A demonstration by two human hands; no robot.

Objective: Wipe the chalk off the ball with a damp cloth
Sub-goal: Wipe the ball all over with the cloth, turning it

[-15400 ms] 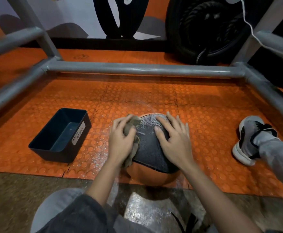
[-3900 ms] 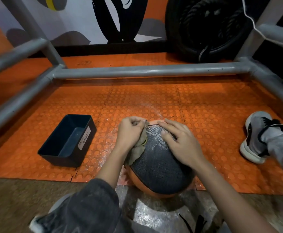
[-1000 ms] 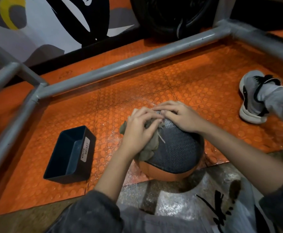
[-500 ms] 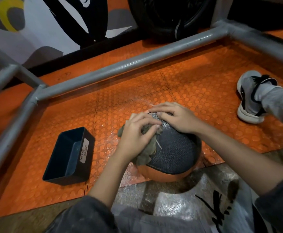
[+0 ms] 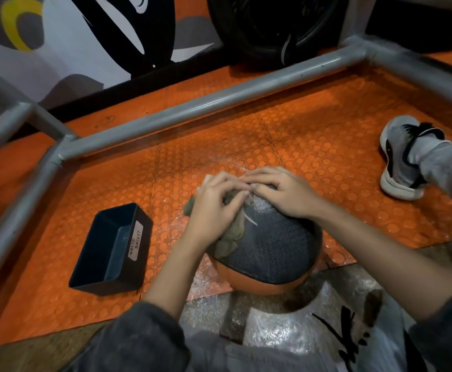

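Head view: two bare hands on a round ball sitting on the studded orange floor mat [image 5: 313, 146].

The ball [image 5: 273, 251] rests at the mat's near edge, its upper cap a dark grey woven mesh and its lower part smooth orange. The left hand [image 5: 214, 208] has its fingers curled round a crumpled olive-grey cloth [image 5: 230, 240], pressing it against the ball's upper left side; a pale thread trails from the cloth. The right hand [image 5: 286, 194] lies palm-down on the crown, holding nothing, its fingers lightly bent over the curve and its fingertips meeting the left's. Left of the ball, apart from it, stands a dark rectangular plastic bin [image 5: 112, 251] labelled "WASTE BASKET". Grey metal tubing [image 5: 206, 108] frames the mat, and a grey knit shoe [image 5: 399, 162] lies at the right.
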